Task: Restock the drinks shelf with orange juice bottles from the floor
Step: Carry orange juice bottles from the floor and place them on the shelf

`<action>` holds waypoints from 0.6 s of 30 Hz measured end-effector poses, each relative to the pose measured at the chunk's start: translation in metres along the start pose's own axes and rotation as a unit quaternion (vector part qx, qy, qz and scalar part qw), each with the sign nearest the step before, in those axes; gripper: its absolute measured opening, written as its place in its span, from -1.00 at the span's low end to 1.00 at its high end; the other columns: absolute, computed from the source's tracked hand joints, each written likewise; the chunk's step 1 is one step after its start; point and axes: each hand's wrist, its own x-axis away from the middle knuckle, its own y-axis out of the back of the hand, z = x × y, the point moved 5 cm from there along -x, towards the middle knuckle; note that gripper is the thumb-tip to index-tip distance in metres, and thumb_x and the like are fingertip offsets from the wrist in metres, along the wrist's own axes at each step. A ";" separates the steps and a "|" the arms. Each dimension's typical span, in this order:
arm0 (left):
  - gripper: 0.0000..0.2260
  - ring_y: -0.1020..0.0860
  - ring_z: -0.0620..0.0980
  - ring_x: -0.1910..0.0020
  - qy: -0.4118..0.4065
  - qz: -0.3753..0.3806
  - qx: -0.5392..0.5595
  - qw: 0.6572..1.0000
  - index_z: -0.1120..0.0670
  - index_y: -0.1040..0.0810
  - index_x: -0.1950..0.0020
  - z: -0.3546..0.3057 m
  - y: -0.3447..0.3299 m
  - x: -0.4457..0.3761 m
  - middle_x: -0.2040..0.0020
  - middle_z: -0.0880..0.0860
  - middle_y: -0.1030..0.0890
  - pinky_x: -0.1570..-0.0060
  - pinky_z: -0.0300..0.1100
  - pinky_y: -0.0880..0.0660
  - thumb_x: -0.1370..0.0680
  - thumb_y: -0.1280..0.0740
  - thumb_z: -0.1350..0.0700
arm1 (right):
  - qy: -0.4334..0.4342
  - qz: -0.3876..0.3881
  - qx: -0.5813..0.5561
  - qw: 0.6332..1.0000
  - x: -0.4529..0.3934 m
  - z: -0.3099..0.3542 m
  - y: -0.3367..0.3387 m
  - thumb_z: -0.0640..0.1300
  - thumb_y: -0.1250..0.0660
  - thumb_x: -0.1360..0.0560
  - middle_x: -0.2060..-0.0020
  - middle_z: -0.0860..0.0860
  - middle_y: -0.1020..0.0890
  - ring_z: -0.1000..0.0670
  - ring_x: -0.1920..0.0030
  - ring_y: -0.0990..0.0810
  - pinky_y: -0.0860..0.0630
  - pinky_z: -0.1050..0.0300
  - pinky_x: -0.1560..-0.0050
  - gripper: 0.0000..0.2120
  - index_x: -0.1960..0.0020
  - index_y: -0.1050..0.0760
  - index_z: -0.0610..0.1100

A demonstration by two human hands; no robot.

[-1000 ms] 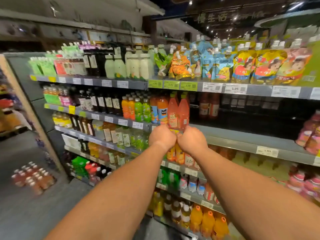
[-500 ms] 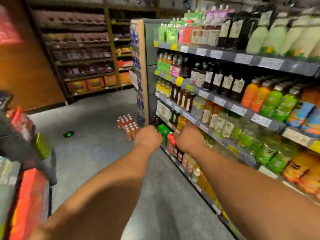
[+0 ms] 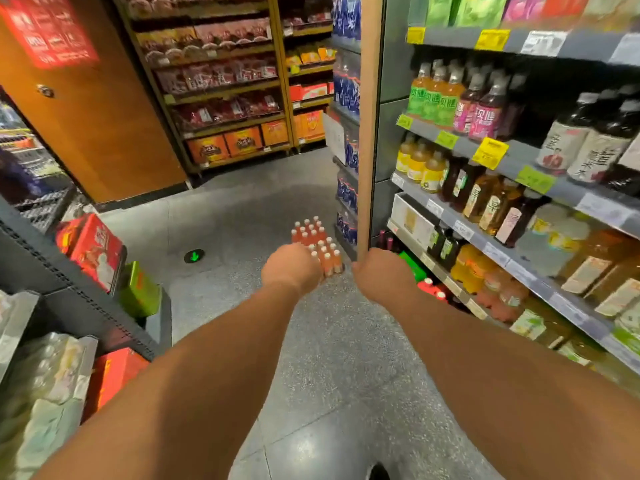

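Grey aisle floor (image 3: 242, 216) holds the orange juice bottles (image 3: 320, 242) beside the drinks shelf (image 3: 512, 161). Left hand (image 3: 291, 268) and right hand (image 3: 382, 277), fists empty, reach forward. Bottles likely rigid, smooth; best gripped mid-body.

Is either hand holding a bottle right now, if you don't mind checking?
No: the left hand and right hand hold nothing; the bottles stand on the floor.

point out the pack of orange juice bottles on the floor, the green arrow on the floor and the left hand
pack of orange juice bottles (image 3: 313, 237): head view, on the white-capped tops of the far bottles.
green arrow (image 3: 194, 256): head view, on the lit arrow mark in the floor.
left hand (image 3: 292, 268): head view, on the back of the hand.
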 end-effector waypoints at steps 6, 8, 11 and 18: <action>-0.85 -0.44 0.11 0.21 0.015 -0.008 -0.023 1.000 0.05 -0.40 0.20 0.033 -0.004 -0.158 0.17 0.06 -0.54 0.22 -0.10 -0.39 -0.53 -0.21 0.02 | 0.032 0.027 0.017 0.999 -0.169 0.046 -0.035 -0.09 -0.17 -0.58 0.07 -0.14 -0.59 -0.22 -0.03 -0.60 -0.45 0.04 0.10 -0.76 -0.05 -0.52 -0.21; -0.82 -0.50 0.15 0.12 0.015 -0.001 -0.040 0.999 0.07 -0.47 0.08 0.048 -0.006 -0.210 0.04 0.12 -0.57 0.16 -0.06 -0.47 -0.52 -0.20 -0.02 | 0.016 0.022 0.006 1.000 -0.224 0.063 -0.049 -0.03 -0.20 -0.54 0.02 -0.16 -0.61 -0.21 -0.02 -0.60 -0.48 0.05 0.08 -0.74 0.00 -0.53 -0.20; -0.72 -0.51 0.18 -0.06 -0.010 0.008 -0.100 0.995 0.06 -0.51 -0.10 0.074 -0.006 -0.286 -0.06 0.11 -0.52 0.01 0.02 -0.48 -0.54 -0.18 -0.08 | 0.015 0.028 0.024 0.999 -0.297 0.093 -0.074 0.03 -0.18 -0.49 0.03 -0.14 -0.60 -0.20 0.01 -0.59 -0.50 0.03 0.12 -0.71 0.02 -0.56 -0.14; -0.67 -0.49 0.17 -0.14 -0.061 0.069 -0.143 0.985 0.05 -0.51 -0.16 0.152 -0.015 -0.485 -0.13 0.11 -0.51 -0.06 0.03 -0.46 -0.55 -0.21 -0.14 | 0.000 0.059 0.061 0.996 -0.468 0.163 -0.144 -0.02 -0.11 -0.47 0.03 -0.14 -0.59 -0.20 -0.01 -0.58 -0.52 0.00 0.06 -0.70 0.00 -0.53 -0.15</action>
